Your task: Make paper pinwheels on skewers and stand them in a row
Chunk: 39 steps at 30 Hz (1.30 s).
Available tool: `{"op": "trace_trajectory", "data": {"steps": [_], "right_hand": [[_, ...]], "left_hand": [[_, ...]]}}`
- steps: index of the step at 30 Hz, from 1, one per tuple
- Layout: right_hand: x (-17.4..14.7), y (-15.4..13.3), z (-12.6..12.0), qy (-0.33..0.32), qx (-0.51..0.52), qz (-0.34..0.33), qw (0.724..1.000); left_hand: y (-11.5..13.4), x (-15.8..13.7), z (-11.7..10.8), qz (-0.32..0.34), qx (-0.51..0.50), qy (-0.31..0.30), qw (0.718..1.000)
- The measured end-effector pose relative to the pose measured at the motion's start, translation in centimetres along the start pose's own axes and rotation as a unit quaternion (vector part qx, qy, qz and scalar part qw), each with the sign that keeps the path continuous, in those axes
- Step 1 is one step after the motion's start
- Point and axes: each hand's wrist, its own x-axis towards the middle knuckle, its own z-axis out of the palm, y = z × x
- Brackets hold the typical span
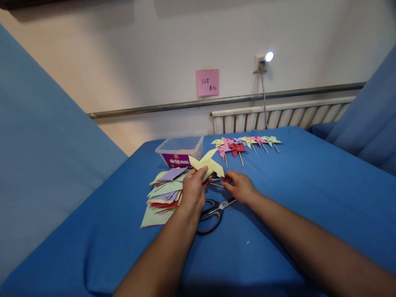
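My left hand (195, 185) pinches a pale yellow paper pinwheel (208, 163) at its centre, thumb on top, holding it above the table. Close to its right blade, my right hand (239, 185) has its fingers drawn together; what they hold, if anything, is too small to make out. Between the hands a small dish (215, 177) with dark contents is partly hidden behind the pinwheel. A thin wooden stick (217, 185) lies just below the dish. Beneath both hands, black-handled scissors (216, 211) rest on the blue cloth, their blades pointing right, partly under my right hand.
Left of my hand lies a stack of coloured paper (163, 198). A clear plastic box (181, 144) with a purple label stands behind it. Several pinwheels on sticks (237, 149) lie at the back. A blue cloth (293, 198) covers the table, before a wall with a radiator (278, 115).
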Motion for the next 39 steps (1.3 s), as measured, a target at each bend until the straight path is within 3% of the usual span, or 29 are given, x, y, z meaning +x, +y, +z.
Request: {"op": "trace_trajectory", "data": {"steps": [5,10,17,24,30,39], "right_hand": [[-0.1,-1.8,0.5,-0.099,-0.204,-0.039,0.973],[-0.3,-2.6,0.6,-0.129,-0.292,-0.061,0.946],[-0.6,-2.8,0.5,-0.095,-0.285,-0.088,0.95],[-0.2,-2.0,1.1,-0.113,-0.299,-0.068,0.945],[-0.4,-2.9,1.1,-0.137,-0.341,-0.105,0.924],[-0.8,-3.7,0.6,-0.149,-0.334,-0.133,0.921]], "left_hand": [[-0.1,0.0,0.0,0.01,-0.007,0.002,1.0],[0.0,0.0,0.0,0.025,-0.011,0.006,1.0],[0.0,0.0,0.1,0.032,-0.014,0.01,0.999],[0.1,-0.1,0.2,0.034,-0.014,0.011,0.999],[0.0,0.0,0.2,0.033,-0.008,0.012,0.999],[-0.4,0.3,-0.1,0.05,-0.001,0.002,0.999]]}}
